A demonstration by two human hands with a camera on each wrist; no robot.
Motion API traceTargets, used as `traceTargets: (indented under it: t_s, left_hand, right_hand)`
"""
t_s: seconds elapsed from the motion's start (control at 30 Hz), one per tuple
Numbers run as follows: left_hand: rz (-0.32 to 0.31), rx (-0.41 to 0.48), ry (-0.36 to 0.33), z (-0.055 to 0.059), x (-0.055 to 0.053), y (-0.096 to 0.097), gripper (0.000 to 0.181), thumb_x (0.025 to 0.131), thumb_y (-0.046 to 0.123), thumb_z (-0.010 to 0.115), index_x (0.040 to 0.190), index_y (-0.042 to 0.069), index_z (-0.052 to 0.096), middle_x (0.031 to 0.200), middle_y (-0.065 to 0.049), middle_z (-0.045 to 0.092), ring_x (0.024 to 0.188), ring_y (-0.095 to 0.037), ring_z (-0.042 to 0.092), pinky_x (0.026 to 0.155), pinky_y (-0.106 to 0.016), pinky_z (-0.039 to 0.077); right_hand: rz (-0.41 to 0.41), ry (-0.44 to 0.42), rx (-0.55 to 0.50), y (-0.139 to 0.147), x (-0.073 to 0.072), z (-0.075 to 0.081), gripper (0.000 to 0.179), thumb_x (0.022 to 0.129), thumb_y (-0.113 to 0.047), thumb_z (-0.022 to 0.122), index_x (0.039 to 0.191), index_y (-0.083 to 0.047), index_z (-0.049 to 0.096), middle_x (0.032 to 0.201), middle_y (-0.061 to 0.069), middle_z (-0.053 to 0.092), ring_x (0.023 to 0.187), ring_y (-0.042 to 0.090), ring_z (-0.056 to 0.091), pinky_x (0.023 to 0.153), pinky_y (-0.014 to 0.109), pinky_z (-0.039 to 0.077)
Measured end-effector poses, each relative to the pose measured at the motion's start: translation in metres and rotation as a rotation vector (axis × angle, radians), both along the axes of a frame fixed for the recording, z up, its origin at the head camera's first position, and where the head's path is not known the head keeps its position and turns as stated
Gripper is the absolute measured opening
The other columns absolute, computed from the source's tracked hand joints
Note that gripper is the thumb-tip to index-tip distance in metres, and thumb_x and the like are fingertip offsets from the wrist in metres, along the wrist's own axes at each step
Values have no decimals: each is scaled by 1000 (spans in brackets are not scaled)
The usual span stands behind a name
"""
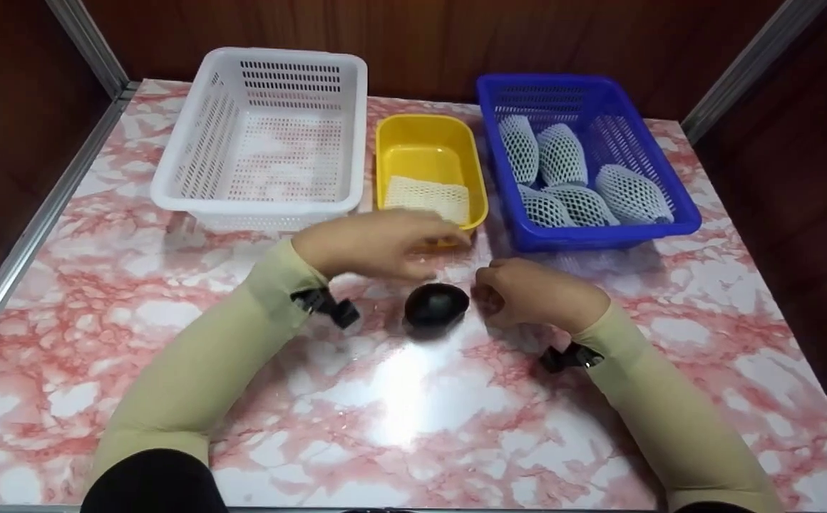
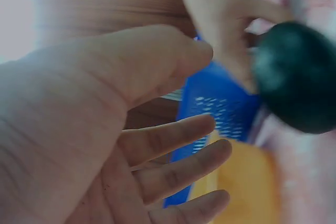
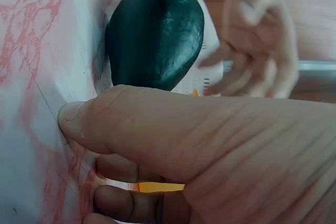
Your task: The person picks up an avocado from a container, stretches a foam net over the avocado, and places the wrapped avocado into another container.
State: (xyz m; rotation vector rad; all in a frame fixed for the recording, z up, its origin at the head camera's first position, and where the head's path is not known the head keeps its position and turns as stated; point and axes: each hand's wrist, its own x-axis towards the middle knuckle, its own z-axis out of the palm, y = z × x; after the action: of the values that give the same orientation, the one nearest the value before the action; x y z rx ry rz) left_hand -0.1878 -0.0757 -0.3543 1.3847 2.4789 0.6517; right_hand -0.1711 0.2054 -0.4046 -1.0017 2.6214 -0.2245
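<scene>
A dark green avocado (image 1: pixel 436 306) lies on the marbled tabletop between the two hands, bare of any wrapping. My left hand (image 1: pixel 392 246) hovers just behind and left of it, close to the yellow tub's front edge. Its fingers are spread and relaxed with nothing in them, as the left wrist view shows. To the right of the avocado (image 3: pixel 157 35) is my right hand (image 1: pixel 535 296), its fingertips low near the table. Loosely bent, the right thumb (image 3: pixel 94 119) and fingers hold nothing.
White foam net sleeves (image 1: pixel 429 198) lie in the yellow tub (image 1: pixel 428 128). The blue basket (image 1: pixel 599 242) at the back right contains several pieces in white foam nets (image 1: pixel 562 153). At the back left stands a white basket (image 1: pixel 264 206). Wooden panels (image 1: pixel 420 43) rise behind the table.
</scene>
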Motion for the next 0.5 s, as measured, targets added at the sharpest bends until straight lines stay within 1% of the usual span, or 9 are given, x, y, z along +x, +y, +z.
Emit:
traceTargets:
  t_s: [0.1,0.17,0.2,0.27,0.33,0.4,0.43,0.5]
  left_hand:
    - [47,-30,34,19,-20,12,51,105,25,69,155,16,59,153,-8,65,142,-28,60,126,-45,45]
    - [86,-84,37,30,-36,20,52,105,26,68,155,15,58,155,-9,64,144,-29,59,127,-46,44]
    - [108,-132,36,34,-44,24,54,106,29,67,157,15,56,157,-9,62,145,-30,59,128,-47,44]
    - [153,-259,20,40,-60,31,60,106,32,66,160,13,51,161,-12,59,148,-33,57,130,-48,41]
    - [196,-402,-15,43,-72,36,67,106,37,65,164,10,45,166,-14,54,153,-34,53,132,-49,37]
    - [231,-526,-47,43,-82,40,74,106,41,64,168,10,39,171,-14,49,158,-34,48,134,-51,34]
    - [249,-573,-65,41,-87,42,77,106,43,63,170,11,35,173,-13,46,160,-34,45,135,-52,33]
    - [291,-631,-101,38,-92,44,80,107,43,64,173,14,29,176,-11,41,163,-34,40,135,-55,32]
  right_hand:
    - [-6,-2,-5,2,2,0,29,83,-18,85,109,-13,72,102,8,71,89,21,68,85,41,61]
    - [-10,-2,-8,3,2,0,29,83,-18,85,109,-13,72,102,7,71,89,21,68,85,41,61]
    - [-13,-3,-8,4,3,0,29,83,-18,85,109,-14,72,102,7,71,89,21,68,85,41,61]
    - [-19,-10,-9,3,3,-1,29,83,-19,85,110,-14,73,103,6,71,90,21,68,85,41,61]
    - [-20,-14,-9,3,3,-2,30,83,-18,85,110,-14,73,103,7,71,90,21,68,85,41,62]
    - [-28,-20,-8,3,4,-3,29,84,-17,85,110,-15,73,103,6,71,90,21,68,85,41,62]
    - [-31,-19,-7,3,4,-3,29,84,-17,86,110,-15,73,103,6,71,91,21,68,85,41,62]
    - [-33,-15,-5,2,4,-4,29,84,-17,86,110,-16,73,104,6,71,91,21,68,85,40,62]
